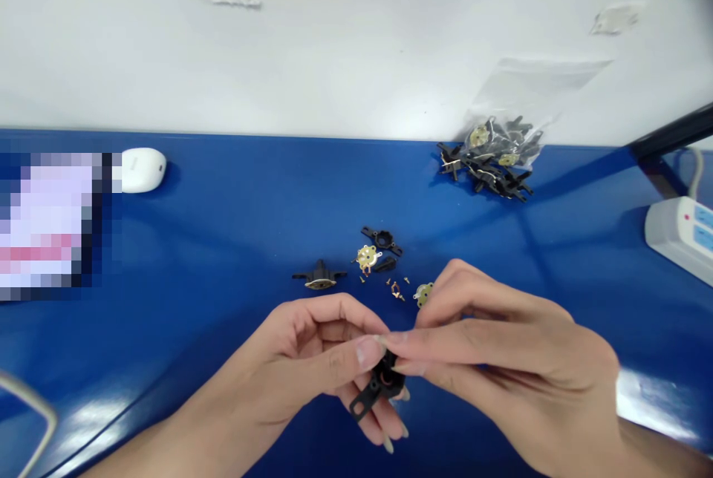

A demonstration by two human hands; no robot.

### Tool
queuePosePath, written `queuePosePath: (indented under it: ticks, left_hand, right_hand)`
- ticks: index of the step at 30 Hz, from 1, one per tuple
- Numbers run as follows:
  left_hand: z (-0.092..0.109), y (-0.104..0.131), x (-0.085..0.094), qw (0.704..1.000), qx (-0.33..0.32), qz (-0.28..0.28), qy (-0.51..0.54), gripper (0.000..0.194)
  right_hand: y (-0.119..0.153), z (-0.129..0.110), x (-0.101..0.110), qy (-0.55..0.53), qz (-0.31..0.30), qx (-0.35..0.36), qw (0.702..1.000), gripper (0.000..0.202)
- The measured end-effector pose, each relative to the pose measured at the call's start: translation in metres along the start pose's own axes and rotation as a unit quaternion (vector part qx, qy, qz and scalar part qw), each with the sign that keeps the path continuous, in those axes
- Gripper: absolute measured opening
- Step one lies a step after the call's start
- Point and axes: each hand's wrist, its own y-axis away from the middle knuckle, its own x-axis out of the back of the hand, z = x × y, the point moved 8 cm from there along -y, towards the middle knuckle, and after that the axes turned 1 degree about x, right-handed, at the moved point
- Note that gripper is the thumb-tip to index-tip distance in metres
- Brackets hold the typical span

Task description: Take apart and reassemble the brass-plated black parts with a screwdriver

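Held in my left hand (326, 355) is a black plastic housing (376, 389) with a slotted mounting ear, tilted over the curled fingers. The left thumb presses on its upper side. My right hand (501, 359) is closed in a pinch at the housing's upper end; whatever sits between those fingertips is mostly hidden. Just beyond the hands lie another black housing (384, 239), a round brass-coloured plate (368, 258), a small black piece (385, 264), a copper-coloured clip (395, 289) and several tiny screws. A second round plate (424, 295) is partly covered by the right hand. An assembled black unit (320, 276) stands left of them.
A clear plastic bag (518, 129) of black parts leans at the wall, with a pile of black units (493, 175) before it. A white power strip (679, 237) is at right. At left are a white rounded case (143, 170) and a pixelated screen (50, 222) on the blue table (250, 196).
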Motion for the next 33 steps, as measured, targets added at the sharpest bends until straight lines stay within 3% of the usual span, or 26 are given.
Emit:
queuePosePath:
  ticks: [8, 18, 33]
  left_hand:
    - [0.003, 0.001, -0.002, 1.000, 0.002, 0.011, 0.009, 0.021]
    - [0.001, 0.001, -0.002, 1.000, 0.017, 0.010, 0.012, 0.026]
    - [-0.001, 0.001, -0.004, 1.000, 0.018, 0.001, 0.011, 0.026]
  right_hand:
    - [-0.003, -0.002, 0.002, -0.007, -0.006, 0.005, 1.000, 0.023]
    - [-0.004, -0.003, 0.001, 0.009, -0.039, 0.004, 0.999, 0.036]
    - [-0.002, 0.007, -0.003, -0.036, -0.035, -0.024, 0.998, 0.026]
